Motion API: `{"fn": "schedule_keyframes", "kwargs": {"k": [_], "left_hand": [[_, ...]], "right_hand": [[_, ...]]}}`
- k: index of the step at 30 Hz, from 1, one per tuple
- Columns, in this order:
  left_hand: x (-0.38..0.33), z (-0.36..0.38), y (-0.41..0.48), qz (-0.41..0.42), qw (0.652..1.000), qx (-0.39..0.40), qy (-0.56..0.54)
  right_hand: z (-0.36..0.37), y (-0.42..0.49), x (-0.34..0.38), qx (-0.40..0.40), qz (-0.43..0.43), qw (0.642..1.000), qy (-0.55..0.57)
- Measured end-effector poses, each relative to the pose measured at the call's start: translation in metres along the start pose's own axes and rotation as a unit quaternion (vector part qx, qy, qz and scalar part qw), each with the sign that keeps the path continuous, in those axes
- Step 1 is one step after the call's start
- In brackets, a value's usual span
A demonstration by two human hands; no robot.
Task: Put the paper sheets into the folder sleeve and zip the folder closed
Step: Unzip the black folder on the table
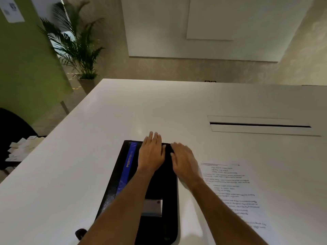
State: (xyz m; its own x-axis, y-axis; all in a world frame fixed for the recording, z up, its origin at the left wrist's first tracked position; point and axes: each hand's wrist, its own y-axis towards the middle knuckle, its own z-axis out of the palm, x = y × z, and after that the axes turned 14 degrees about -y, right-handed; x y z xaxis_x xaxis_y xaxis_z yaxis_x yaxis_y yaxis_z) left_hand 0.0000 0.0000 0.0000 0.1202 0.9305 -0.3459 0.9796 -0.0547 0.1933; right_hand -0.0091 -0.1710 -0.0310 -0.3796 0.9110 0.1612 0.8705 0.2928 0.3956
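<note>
Black rectangular zip folder with rounded corners (159, 188) lies flat and shut on the white smooth table (109, 121), long axis running away from the person, slightly tilted left at the far end. Blue band (127, 167) down its left side, yellow lettering reading along the long axis; lower part of the band looks scuffed or glossy. Small pale grey rectangular label (153, 207) sits on the cover near the middle-near end. Dark tab or pull (81, 233) sticks out at the near left corner, detail blurred. Left hand (152, 152) rests palm down on the far end of the folder, fingers straight and together, tips reaching over the far edge onto the table; flat, gripping nothing. Right hand (184, 161) is just beside it at the far right corner of the folder, fingers curled slightly toward the edge; cannot tell if it pinches anything there, motion blur. Hands nearly touching. White printed paper sheets (233, 193) lie flat on the table just right of the folder, outside it, long axis roughly parallel to the folder's, partly under the right forearm; text lines unreadable. Recessed rectangular cable slot with dark gap (260, 125) in the tabletop further right and away. Potted green palm (77, 48) stands beyond the table's far left corner.
</note>
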Motion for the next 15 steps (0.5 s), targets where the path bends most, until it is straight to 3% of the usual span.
{"fn": "schedule_keyframes", "kwargs": {"k": [5, 8, 11, 15], "left_hand": [[0.034, -0.008, -0.016, -0.063, 0.995, -0.045, -0.055], [0.063, -0.009, -0.035, -0.065, 0.992, -0.091, -0.053], [0.081, -0.005, -0.049, -0.093, 0.989, -0.087, -0.082], [0.091, 0.007, -0.059, -0.071, 0.987, -0.101, -0.106]], "right_hand": [[0.015, -0.010, 0.008, 0.075, -0.078, 0.994, -0.010], [0.026, -0.010, 0.008, 0.060, -0.080, 0.995, -0.008], [0.032, -0.010, 0.007, 0.038, -0.077, 0.996, -0.010], [0.031, 0.017, 0.014, 0.035, -0.105, 0.993, -0.049]]}}
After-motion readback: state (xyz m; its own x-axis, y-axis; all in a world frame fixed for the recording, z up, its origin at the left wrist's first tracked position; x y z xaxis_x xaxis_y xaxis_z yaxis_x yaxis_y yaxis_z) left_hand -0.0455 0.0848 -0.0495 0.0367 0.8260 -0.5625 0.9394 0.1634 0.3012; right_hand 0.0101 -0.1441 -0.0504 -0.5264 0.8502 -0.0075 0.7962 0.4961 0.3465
